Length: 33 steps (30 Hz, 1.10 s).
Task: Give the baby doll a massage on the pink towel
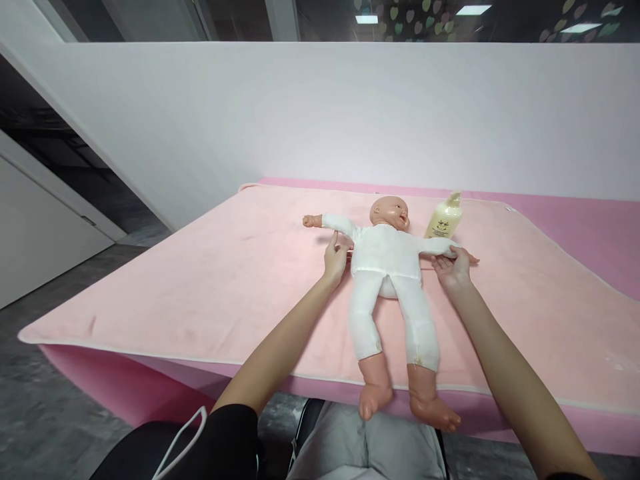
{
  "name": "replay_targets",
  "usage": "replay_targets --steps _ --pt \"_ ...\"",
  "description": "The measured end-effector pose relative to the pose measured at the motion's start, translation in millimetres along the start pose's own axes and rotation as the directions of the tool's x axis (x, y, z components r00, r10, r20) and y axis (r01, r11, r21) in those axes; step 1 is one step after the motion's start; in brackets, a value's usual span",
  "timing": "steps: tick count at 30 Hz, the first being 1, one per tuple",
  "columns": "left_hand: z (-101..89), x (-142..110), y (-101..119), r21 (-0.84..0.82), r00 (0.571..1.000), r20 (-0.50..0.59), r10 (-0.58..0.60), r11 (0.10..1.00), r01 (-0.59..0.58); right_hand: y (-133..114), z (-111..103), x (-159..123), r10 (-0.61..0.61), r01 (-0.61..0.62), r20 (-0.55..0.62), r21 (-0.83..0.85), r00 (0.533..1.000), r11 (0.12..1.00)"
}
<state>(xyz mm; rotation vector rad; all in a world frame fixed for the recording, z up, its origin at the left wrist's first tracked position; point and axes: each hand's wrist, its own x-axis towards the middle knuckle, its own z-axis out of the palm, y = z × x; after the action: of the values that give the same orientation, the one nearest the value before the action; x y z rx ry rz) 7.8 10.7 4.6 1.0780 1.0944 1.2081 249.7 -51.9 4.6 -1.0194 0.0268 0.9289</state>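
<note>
A baby doll (386,257) in a white cloth suit lies on its back on a pink mat (225,287). Its arms are spread out, its head is turned to the right, and its bare feet hang past the mat's front edge. My right hand (454,270) holds the doll's arm on the right near the wrist, thumb on top and fingers below. Beside the doll's other arm, my left hand (338,259) has its fingers apart, with the index fingertip at the underside of the sleeve. Just behind the arm on the right stands a pale yellow pump bottle (443,219).
A pink table surface (575,227) shows beyond the mat at the back and right. Behind it rises a white wall (320,113) with windows above. My lap in grey trousers (370,443) is below the front edge. A white cord (183,437) hangs by my left sleeve.
</note>
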Motion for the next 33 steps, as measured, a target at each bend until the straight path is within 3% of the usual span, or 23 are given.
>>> replay_targets --steps 9,25,33 --pt "-1.0 3 -2 -0.012 1.000 -0.023 -0.002 1.000 0.002 -1 0 -2 0.003 -0.003 0.000 0.009 1.000 1.000" --pt "-3.0 5 -7 0.043 0.999 0.037 0.020 0.999 -0.021 -1 1 -2 0.002 -0.002 -0.001 -0.003 1.000 1.000" --pt "-6.7 13 -20 0.128 0.994 0.041 0.102 0.986 -0.107 -1 0 -1 0.003 -0.003 0.003 0.009 1.000 1.000"
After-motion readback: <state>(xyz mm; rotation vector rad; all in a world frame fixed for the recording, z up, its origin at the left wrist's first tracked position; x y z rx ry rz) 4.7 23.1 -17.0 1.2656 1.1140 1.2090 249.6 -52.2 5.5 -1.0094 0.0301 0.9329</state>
